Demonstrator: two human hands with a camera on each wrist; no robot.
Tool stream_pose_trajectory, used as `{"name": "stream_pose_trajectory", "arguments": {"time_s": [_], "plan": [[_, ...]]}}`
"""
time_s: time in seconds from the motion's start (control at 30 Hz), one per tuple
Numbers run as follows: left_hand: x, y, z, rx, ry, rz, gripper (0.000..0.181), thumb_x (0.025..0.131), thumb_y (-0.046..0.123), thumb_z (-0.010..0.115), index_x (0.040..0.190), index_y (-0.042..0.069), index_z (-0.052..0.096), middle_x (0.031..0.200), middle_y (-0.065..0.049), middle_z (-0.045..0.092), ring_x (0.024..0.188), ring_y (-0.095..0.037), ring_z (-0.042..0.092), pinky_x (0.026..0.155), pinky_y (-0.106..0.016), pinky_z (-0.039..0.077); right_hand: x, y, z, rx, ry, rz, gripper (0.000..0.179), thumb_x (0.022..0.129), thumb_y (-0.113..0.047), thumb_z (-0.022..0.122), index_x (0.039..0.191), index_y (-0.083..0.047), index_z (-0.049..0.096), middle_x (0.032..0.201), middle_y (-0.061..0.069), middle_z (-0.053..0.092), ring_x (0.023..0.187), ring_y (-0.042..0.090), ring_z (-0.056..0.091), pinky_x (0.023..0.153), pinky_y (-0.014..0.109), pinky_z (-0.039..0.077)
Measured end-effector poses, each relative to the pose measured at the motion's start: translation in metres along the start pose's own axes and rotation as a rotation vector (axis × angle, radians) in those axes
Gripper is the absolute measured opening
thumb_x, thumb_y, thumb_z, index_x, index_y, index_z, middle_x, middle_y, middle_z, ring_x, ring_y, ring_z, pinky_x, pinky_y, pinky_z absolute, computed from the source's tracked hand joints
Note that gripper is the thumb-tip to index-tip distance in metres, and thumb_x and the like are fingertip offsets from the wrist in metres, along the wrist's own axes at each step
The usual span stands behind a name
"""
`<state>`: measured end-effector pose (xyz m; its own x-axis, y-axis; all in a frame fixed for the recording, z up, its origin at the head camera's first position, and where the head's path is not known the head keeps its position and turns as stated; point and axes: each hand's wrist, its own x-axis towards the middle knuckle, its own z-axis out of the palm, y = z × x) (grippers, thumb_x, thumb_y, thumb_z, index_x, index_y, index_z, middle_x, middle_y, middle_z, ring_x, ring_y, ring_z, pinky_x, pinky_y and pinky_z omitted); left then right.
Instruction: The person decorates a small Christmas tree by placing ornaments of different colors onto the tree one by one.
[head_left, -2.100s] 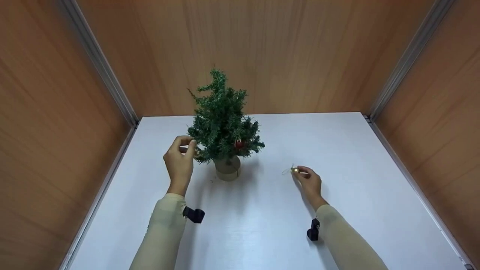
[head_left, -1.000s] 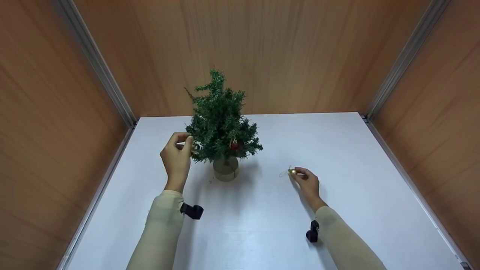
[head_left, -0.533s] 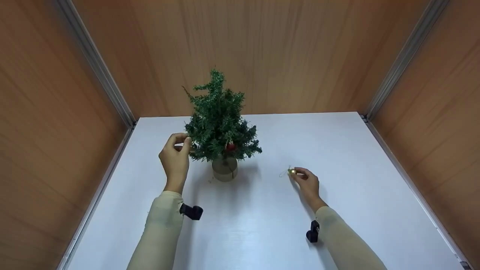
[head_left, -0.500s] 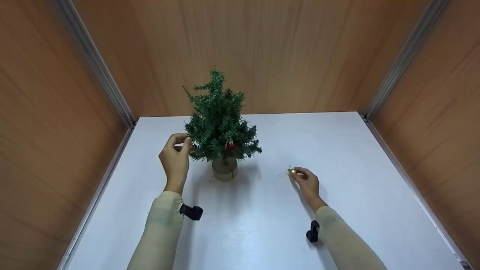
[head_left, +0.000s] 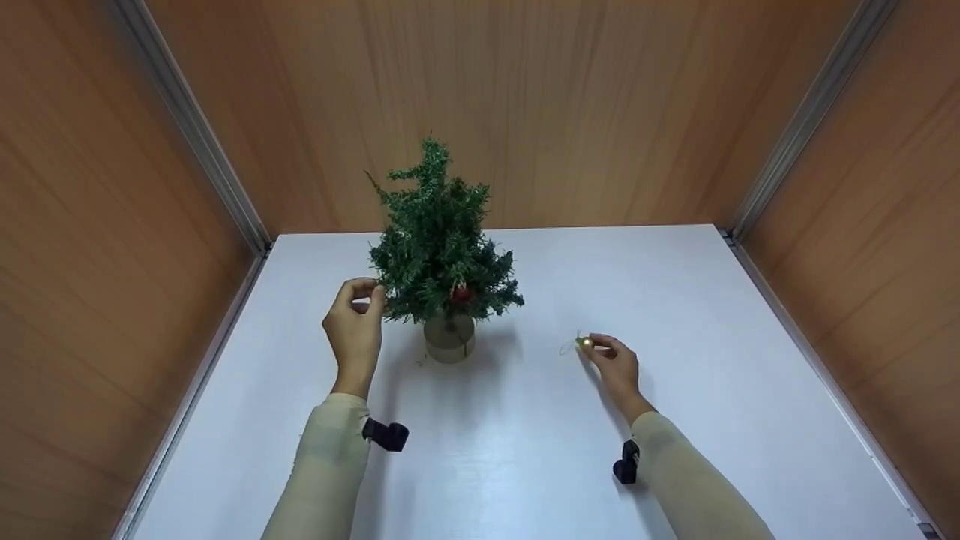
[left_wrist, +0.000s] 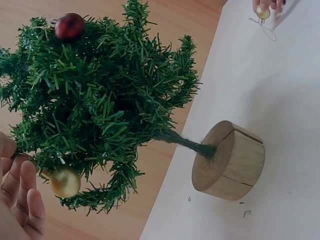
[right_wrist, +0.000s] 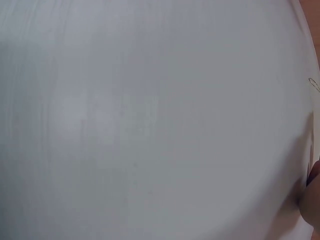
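A small artificial Christmas tree (head_left: 442, 232) stands on a round wooden base (left_wrist: 230, 165). My left hand (head_left: 355, 330) is at its lower left branches, thumb and index finger pinching a thin string by the gold bauble (left_wrist: 65, 182). That bauble hangs among the green tips in the left wrist view. A red bauble (head_left: 461, 293) hangs low on the tree's front. Right of the tree, my right hand (head_left: 616, 367) holds a second gold bauble (head_left: 585, 342) in its fingertips, its thin loop (left_wrist: 269, 33) dangling free. The right wrist view catches only a finger (right_wrist: 312, 200) and a loop end.
The white table (head_left: 487, 465) reaches back to a wooden panel (head_left: 585, 112), with wooden side walls (head_left: 97, 247) and metal corner posts. Small green bits (left_wrist: 246, 213) lie on the table beside the base.
My left hand first shifted slightly up and left, then came down toward me. The tree's lower branches and red bauble shifted left. The right hand stays almost still with its gold bauble.
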<state>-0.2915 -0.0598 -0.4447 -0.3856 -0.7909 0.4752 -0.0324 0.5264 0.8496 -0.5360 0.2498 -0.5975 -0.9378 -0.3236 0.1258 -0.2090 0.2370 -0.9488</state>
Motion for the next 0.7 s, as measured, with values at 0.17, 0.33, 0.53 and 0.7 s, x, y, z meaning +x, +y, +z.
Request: {"name": "stream_pose_trajectory", "arguments": {"time_s": [0.17,0.33,0.53,0.7], "plan": [[-0.003,-0.001,0.001,-0.011,-0.009,0.002,0.018,0.086,0.029,0.061,0.097,0.015,0.063,0.085,0.004,0.060,0.067,-0.012,0.053,0.056,-0.028,0.044,0.000,-0.003,-0.002,-0.008,0.007,0.006,0.029,0.078,-0.029,0.070,0.103,-0.016,0.065,0.100,-0.001,0.061,0.084,0.016,0.053,0.068,0.027,0.046],[-0.005,-0.001,0.001,-0.004,-0.009,0.013,0.019,0.086,0.028,0.061,0.099,0.015,0.062,0.086,0.003,0.060,0.067,-0.011,0.053,0.057,-0.029,0.043,-0.001,-0.011,-0.004,-0.010,0.019,0.007,0.033,0.079,-0.030,0.069,0.107,-0.013,0.064,0.104,0.002,0.060,0.085,0.017,0.052,0.066,0.026,0.045],[-0.005,0.000,0.000,-0.014,0.000,0.010,0.017,0.086,0.027,0.062,0.099,0.016,0.063,0.085,0.005,0.060,0.067,-0.010,0.054,0.056,-0.028,0.044,0.000,-0.018,-0.004,0.030,0.027,-0.040,0.036,0.078,-0.030,0.070,0.107,-0.009,0.065,0.103,0.005,0.061,0.086,0.021,0.052,0.063,0.022,0.044],[-0.005,0.000,0.000,-0.019,-0.003,0.010,0.017,0.086,0.027,0.062,0.099,0.016,0.062,0.085,0.005,0.060,0.068,-0.012,0.055,0.056,-0.029,0.044,0.002,-0.023,-0.003,0.048,0.021,-0.082,0.037,0.078,-0.029,0.071,0.108,-0.008,0.065,0.103,0.004,0.061,0.086,0.021,0.052,0.063,0.021,0.043]]}}
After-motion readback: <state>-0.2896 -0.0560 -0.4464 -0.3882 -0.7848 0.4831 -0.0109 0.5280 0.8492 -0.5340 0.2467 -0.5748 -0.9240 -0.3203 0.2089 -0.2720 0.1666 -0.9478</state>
